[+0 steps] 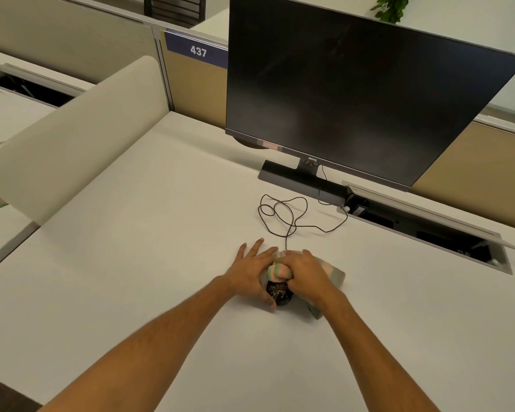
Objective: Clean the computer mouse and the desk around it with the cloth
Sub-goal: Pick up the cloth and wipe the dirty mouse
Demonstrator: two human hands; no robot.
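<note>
Mouse point(278, 293): black, speckled with crumbs, lying on the desk point(161, 263), long axis toward the monitor point(354, 84). It is steadied from its left side by the left hand point(252, 270). Cloth point(277, 269): bunched over the front and clutched by the right hand point(305, 270); hands are pressed together.

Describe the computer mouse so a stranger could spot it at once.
Start at the big dark monitor and follow the thin black cable toward the person. It ends at the mouse, between both hands, half covered by the pastel cloth: small, black, speckled with pale crumbs.
</note>
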